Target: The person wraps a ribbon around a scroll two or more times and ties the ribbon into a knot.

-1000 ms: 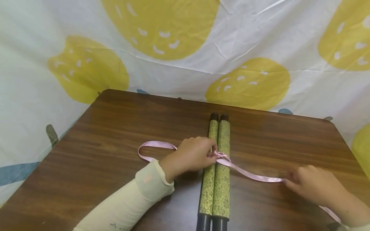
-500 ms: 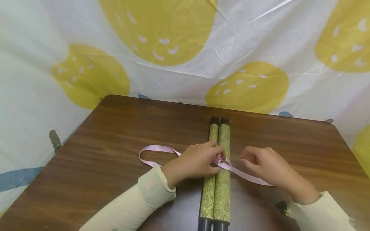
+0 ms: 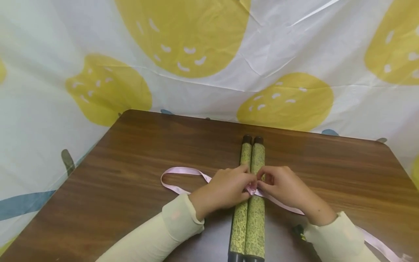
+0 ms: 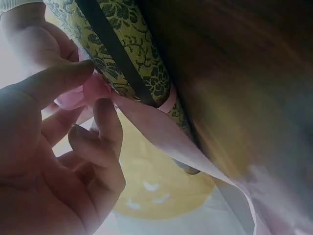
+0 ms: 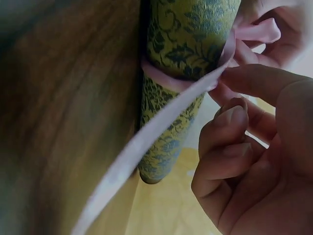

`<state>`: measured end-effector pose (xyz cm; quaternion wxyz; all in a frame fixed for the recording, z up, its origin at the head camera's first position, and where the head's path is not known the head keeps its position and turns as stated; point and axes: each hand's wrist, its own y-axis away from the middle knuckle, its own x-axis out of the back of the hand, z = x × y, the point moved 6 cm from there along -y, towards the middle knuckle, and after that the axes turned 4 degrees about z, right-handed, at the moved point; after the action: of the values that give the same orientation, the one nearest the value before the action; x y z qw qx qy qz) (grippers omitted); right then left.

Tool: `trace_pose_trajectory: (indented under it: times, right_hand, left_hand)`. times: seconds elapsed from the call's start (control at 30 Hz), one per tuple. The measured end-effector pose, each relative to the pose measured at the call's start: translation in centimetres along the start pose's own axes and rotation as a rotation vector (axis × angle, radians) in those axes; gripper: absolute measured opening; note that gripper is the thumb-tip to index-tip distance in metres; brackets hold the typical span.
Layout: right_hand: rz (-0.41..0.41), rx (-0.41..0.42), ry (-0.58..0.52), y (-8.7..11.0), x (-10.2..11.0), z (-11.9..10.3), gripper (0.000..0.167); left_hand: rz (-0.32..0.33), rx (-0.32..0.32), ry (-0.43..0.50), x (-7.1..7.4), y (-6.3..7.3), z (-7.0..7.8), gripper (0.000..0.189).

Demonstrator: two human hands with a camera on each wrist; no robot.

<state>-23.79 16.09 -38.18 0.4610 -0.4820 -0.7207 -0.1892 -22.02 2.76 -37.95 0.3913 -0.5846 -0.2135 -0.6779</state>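
Note:
Two scroll rollers (image 3: pixel 256 225) covered in green-gold floral brocade lie side by side on the table, black knobs at their ends. A pink satin ribbon (image 3: pixel 183 170) goes round them at mid-length. My left hand (image 3: pixel 226 189) reaches over from the left, pinching a bunched part of the ribbon at the knot between thumb and fingers. From the right, my right hand (image 3: pixel 288 187) pinches the ribbon beside the knot, its other fingers curled. In the right wrist view a long ribbon tail (image 5: pixel 134 147) runs away from the knot. Fingers partly hide the knot.
The brown wood-grain table (image 3: pixel 157 145) reaches back to a white cloth (image 3: pixel 209 91) printed with yellow fruit. A ribbon loop lies left of the rollers. Another ribbon length passes behind the right sleeve (image 3: pixel 340 236) toward the lower right.
My right hand has come in from the far right, letting go of the ribbon tail and moving left to the knot. My left hand stays at the knot, its fingers shifting slightly.

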Motion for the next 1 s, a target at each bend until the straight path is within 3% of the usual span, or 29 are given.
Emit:
trace_pose_trajectory:
  times: [0.27,0.57,0.83,1.0]
  right_hand:
    - [0.024,-0.002,-0.036,-0.1,-0.1,-0.3,0.005]
    - [0.031,-0.011,-0.047,0.0,-0.4,-0.2,0.006]
    - [0.065,-0.022,-0.066,0.2,0.0,-0.6,0.006]
    - [0.051,-0.019,-0.101,0.3,0.0,-0.9,0.004]
  left_hand:
    - [0.049,0.025,-0.003,0.4,-0.1,-0.4,0.007]
    - [0.05,0.034,0.019,0.2,-0.2,-0.5,0.008]
    - [0.126,0.103,0.064,0.9,-0.4,-1.0,0.006]
    - [0.112,0.129,0.094,0.7,-0.4,-1.1,0.007]
